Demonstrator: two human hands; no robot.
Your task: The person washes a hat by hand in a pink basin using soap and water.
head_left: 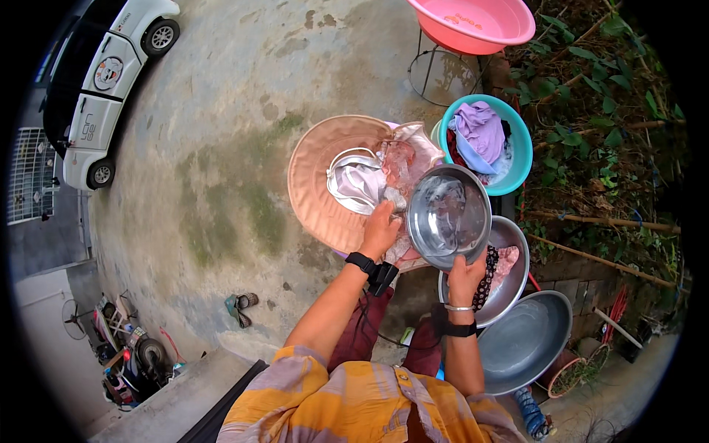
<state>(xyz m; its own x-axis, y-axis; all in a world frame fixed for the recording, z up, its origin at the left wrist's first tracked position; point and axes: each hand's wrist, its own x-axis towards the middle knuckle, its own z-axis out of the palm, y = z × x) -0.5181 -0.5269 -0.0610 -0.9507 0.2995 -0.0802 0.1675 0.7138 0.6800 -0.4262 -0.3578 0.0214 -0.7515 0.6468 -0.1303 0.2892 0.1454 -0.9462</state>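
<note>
My right hand (467, 279) grips the near rim of a round metal basin (484, 230), its thumb over the edge. The basin is tilted and has clear water in it. Left of it lies a peach wide-brimmed sun hat (314, 177), crown opening upward, with a white lining (354, 181). Its right side looks wet, with glassy water over the fabric. My left hand (379, 232) is at the hat's near right part, fingers closed round a small greyish-white lump that I cannot make out. Part of the hat is hidden behind the basin.
A teal tub (523, 140) holds lilac and dark clothes in suds. Under the held basin stands another metal basin (509, 299) with patterned cloth. A larger metal basin (528, 347) is nearer me. Far right is a pink basin (473, 33) on a stand. Sandals (241, 308) lie left.
</note>
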